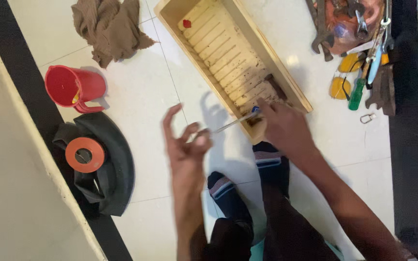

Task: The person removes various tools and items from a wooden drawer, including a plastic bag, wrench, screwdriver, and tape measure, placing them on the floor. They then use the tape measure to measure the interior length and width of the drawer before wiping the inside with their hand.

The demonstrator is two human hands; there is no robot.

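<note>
The right hand (pixel 284 126) rests on the near end of a long wooden tray (pixel 279 77) lying on the tiled floor (pixel 141 96); its grip is closed around a thin clear rod with a blue tip (pixel 233 123), the tip at the tray's dirty near corner; the left hand (pixel 186 150) hovers beside the rod's free end, fingers spread, holding nothing; dark grime covers the near slats, so cleaning looks unfinished; the far slats look pale.
</note>
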